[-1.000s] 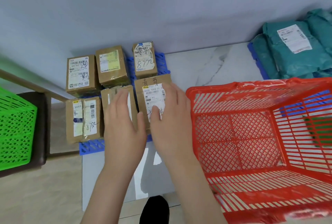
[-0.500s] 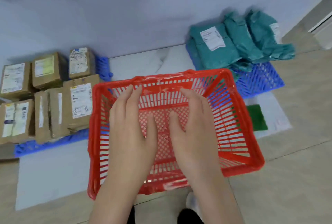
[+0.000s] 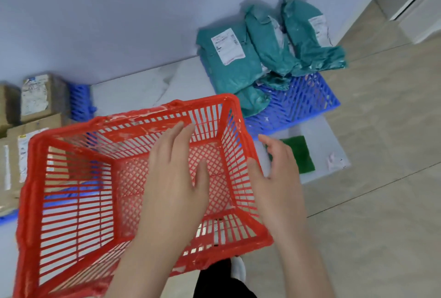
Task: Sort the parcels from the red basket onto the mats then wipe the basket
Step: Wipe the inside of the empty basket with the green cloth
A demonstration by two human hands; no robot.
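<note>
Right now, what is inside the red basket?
No parcel shows in the red basket: only its bare mesh bottom and the left hand, fingers straight, held in or over it. The hand and forearm cover part of the bottom, so that part cannot be checked.

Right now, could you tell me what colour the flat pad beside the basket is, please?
The pad is dark green, clearest in the head view.
</note>
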